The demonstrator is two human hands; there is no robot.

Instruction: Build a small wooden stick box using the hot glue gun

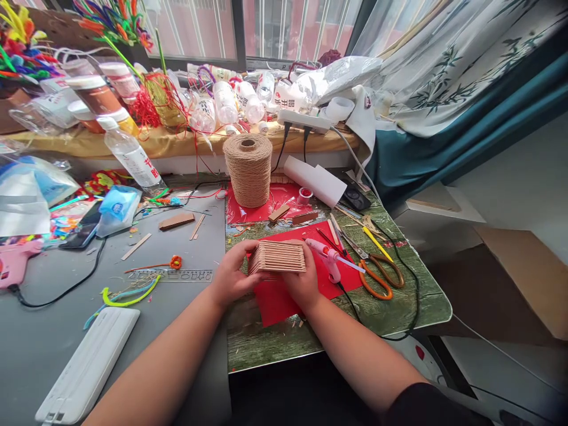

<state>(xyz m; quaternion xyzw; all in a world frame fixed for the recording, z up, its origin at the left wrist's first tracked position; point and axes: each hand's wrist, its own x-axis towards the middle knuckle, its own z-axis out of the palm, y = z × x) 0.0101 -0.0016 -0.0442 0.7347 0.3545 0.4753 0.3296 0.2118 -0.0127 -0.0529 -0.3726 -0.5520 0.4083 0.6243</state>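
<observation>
Both hands hold a small box-like structure of stacked wooden craft sticks (283, 257) above a red sheet (277, 305). My left hand (233, 275) grips its left side, thumb and fingers apart around the edge. At the right, my right hand (306, 284) is closed round the other side, with part of its fingers hidden behind and beneath the sticks. Just right of the right hand lies a pink glue gun (326, 254) with a glue stick in its back. Scissors with orange handles (377, 278) rest beyond it.
A large twine spool (248, 171) stands behind the hands. A power strip (304, 120) and plastic bottles (226, 103) crowd the sill. To the left lie a ruler (186, 275), pipe cleaners (133, 299), a white oblong device (89, 367) and another pink glue gun (18, 263). A black cord (417, 284) crosses the right side.
</observation>
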